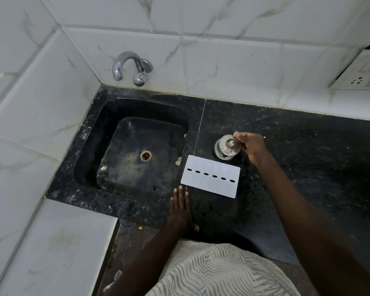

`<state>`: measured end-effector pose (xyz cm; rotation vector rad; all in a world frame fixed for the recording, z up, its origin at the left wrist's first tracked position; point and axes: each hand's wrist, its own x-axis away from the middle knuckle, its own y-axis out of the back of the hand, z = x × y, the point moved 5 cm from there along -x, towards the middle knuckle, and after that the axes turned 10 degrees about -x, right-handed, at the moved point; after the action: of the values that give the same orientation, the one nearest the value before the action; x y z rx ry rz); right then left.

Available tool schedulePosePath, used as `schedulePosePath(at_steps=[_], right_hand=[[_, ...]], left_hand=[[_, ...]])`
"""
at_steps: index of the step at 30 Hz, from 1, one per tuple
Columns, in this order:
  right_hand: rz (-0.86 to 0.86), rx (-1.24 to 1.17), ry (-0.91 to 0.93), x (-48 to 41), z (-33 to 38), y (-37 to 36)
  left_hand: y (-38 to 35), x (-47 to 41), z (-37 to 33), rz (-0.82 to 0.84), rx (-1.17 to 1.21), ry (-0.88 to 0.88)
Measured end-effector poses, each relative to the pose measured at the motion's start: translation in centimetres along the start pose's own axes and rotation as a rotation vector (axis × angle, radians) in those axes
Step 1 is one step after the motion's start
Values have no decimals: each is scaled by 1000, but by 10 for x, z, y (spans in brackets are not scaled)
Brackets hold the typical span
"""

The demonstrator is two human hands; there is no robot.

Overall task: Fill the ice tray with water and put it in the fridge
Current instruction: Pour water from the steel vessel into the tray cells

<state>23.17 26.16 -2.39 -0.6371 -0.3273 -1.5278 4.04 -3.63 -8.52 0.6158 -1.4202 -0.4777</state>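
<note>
A white ice tray (210, 176) with a row of dark oval slots lies flat on the black granite counter (297, 167), just right of the sink. Behind it stands a small steel jug (226, 148) with a knobbed lid. My right hand (251, 146) holds the jug at its right side, fingers curled on its rim or handle. My left hand (181, 207) rests flat on the counter's front part, fingers straight, fingertips just short of the tray's near left corner.
A black sink (107, 150) with a drain (145, 155) is sunk into the counter at the left. A chrome tap (129, 68) juts from the white tiled wall above it. A switch and socket plate (363, 71) sits on the wall at the right.
</note>
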Motion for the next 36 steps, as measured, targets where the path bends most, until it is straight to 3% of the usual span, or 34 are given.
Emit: schedulePosePath(at_steps=[7, 17, 29, 33, 36], right_hand=[[-51, 62, 66, -23, 7, -21], [8, 193, 160, -46, 16, -40], [-14, 59, 212, -39, 6, -34], [-183, -200, 166, -17, -7, -14], [-309, -217, 163, 9, -38, 10]], left_hand=[[1, 2, -1, 8, 4, 1], [6, 5, -1, 6, -2, 9], [8, 8, 0, -2, -7, 7], [7, 7, 1, -23, 2, -6], [6, 6, 1, -32, 12, -13]])
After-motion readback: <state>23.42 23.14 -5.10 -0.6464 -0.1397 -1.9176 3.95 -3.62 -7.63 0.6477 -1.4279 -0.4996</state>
